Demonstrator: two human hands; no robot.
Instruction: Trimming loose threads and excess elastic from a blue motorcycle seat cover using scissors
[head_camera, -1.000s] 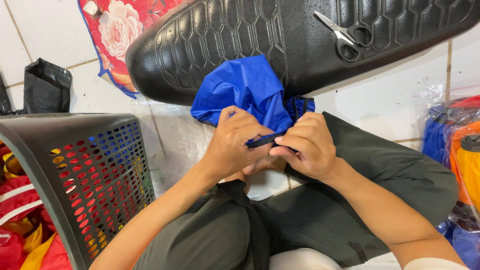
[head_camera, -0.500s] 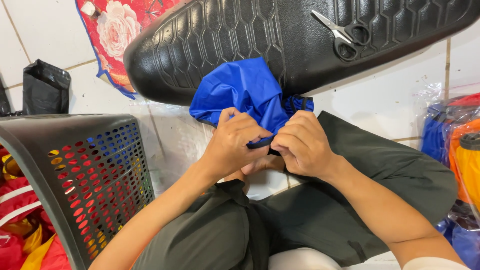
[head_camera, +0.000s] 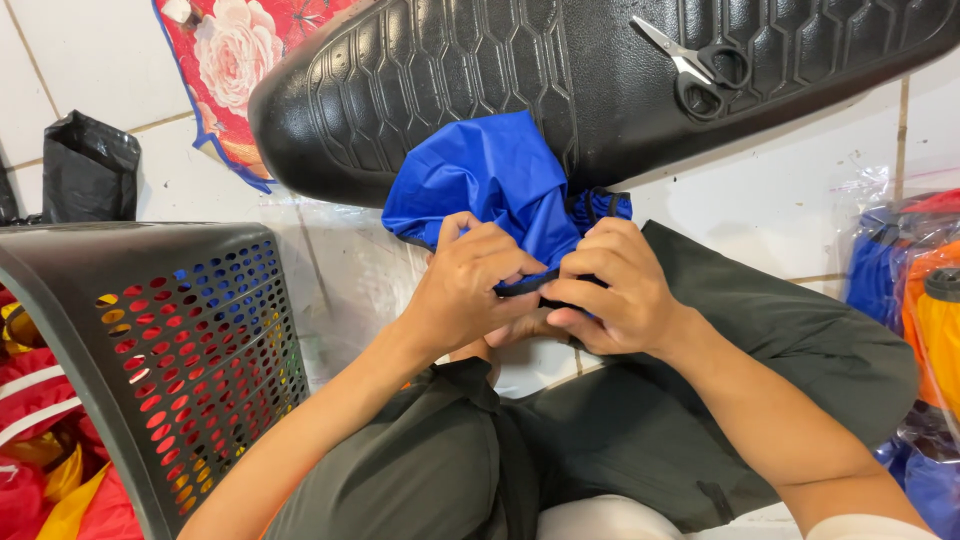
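Note:
A bunched blue fabric piece (head_camera: 490, 180) with a dark edge strip lies in front of me, partly on the black textured seat (head_camera: 480, 70). My left hand (head_camera: 465, 285) and my right hand (head_camera: 610, 290) meet over the near edge of the fabric. Both pinch its dark strip between thumb and fingers, knuckles almost touching. The strip's middle is hidden under my fingers. My legs in dark grey trousers (head_camera: 700, 400) are folded beneath the hands.
Black-handled scissors (head_camera: 695, 65) rest on the seat at the upper right. A dark perforated basket (head_camera: 160, 350) holding coloured fabric stands at my left. Plastic-wrapped blue and orange goods (head_camera: 910, 290) lie at the right. A red floral mat (head_camera: 250, 50) and a black bag (head_camera: 85, 165) sit on the tiled floor.
My hands have closed in on each other over the dark strip, and the fingers have shifted slightly along it. The fabric stays in place.

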